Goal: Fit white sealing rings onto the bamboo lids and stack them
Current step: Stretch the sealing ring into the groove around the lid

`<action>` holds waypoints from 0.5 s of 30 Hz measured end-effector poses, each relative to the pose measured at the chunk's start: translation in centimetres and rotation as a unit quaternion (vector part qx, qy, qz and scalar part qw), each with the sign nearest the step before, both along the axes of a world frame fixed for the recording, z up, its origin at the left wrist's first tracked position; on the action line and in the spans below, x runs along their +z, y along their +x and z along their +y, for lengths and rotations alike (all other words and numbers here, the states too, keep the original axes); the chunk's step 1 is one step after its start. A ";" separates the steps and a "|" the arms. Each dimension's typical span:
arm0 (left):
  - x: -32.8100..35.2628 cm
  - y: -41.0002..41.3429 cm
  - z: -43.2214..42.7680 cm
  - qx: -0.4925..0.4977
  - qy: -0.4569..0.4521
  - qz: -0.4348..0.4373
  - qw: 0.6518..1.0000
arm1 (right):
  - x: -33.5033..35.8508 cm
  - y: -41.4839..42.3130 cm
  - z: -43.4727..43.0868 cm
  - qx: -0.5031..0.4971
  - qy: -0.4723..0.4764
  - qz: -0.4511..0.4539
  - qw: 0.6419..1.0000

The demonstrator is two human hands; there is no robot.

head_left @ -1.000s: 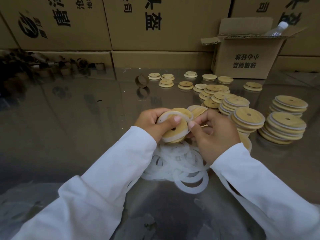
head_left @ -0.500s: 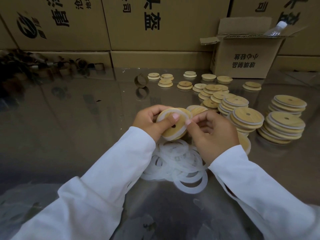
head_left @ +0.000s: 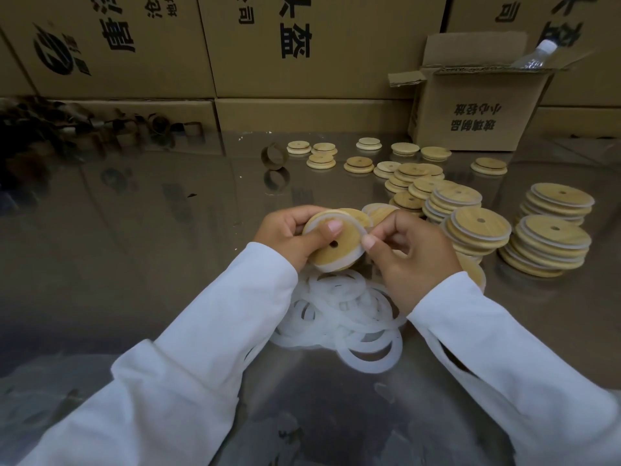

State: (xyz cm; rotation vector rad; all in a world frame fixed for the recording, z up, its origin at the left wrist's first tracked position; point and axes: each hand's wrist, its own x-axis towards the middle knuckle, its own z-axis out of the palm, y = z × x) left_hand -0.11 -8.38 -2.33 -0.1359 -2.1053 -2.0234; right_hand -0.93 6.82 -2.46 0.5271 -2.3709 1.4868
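Note:
My left hand grips a round bamboo lid with a small centre hole, thumb pressed on its face. A white sealing ring sits around the lid's rim. My right hand pinches the lid's right edge and the ring between thumb and forefinger. Under both hands lies a loose pile of white sealing rings. To the right stand stacks of ringed lids.
Bare bamboo lids lie scattered farther back on the glossy table. An open cardboard box with a plastic bottle stands at the back right. Large cartons wall the far edge. Dark cardboard rings lie back left.
The white ring has gone from standing off the lid's upper edge to lying flat around its rim. Both hands have stayed in place, the lid's face turned more towards me.

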 end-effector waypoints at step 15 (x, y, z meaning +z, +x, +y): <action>0.0 0.0 0.5 0.041 0.011 0.033 0.999 | -0.8 0.3 -0.8 -0.049 -0.068 -0.033 0.996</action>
